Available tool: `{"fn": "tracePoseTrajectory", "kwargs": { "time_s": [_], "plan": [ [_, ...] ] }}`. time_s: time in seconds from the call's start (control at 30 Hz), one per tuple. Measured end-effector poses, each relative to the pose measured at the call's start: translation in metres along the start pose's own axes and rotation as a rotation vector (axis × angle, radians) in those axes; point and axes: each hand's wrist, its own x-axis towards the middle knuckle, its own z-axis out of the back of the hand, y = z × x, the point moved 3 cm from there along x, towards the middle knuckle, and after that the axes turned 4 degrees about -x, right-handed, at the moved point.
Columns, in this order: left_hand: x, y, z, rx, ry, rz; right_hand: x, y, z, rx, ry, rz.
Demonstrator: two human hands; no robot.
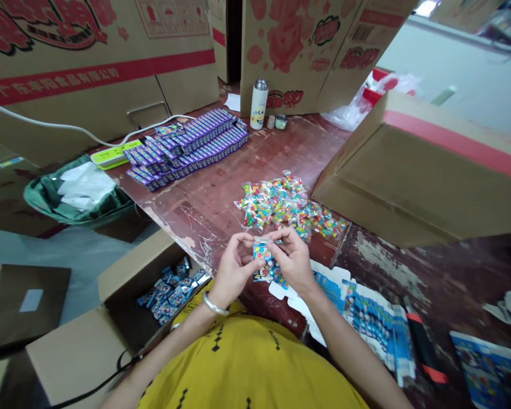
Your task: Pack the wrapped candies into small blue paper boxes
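Observation:
Between my two hands, close to the table's front edge, is a small blue printed candy box (pixel 263 262). My left hand (pixel 234 270) pinches its left side with thumb and fingers, a silver bangle on the wrist. From the other side my right hand (pixel 293 258) grips the upper right of the box. Just beyond my fingers lies a pile of small clear packets of colourful candy (pixel 276 201). Flat blue unfolded cartons (pixel 375 318) are stacked beside my right forearm. Below my left hand, an open cardboard box (pixel 132 318) holds many small blue boxes (pixel 170 292).
Rows of purple boxes (pixel 191 145) stand at the back left, near a green power strip (pixel 117 154). A white thermos (pixel 259 105) is behind them. A large tilted carton (pixel 426 170) bounds the right. A red-and-black cutter (pixel 426 346) lies at the right.

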Motion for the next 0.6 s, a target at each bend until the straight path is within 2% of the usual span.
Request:
{"fn": "tracePoseTrajectory", "kwargs": {
  "time_s": [0.1,0.23,0.37,0.5,0.6],
  "plan": [
    [-0.001,-0.001,0.002,0.043,-0.039,-0.02,0.005,0.0,-0.003,0.054,0.042,-0.056],
    [-0.004,-0.004,0.005,0.241,-0.089,-0.084,0.012,-0.001,-0.004,0.016,0.147,-0.152],
    [-0.006,-0.01,0.004,0.353,-0.064,-0.113,0.021,-0.002,0.0,0.007,0.209,-0.247],
    [-0.008,-0.014,0.003,0.343,-0.004,-0.095,0.028,-0.002,0.002,-0.008,0.226,-0.259],
    [-0.008,-0.013,0.006,0.312,0.025,-0.056,0.024,0.002,-0.001,-0.126,0.203,-0.159]
  ]
}}
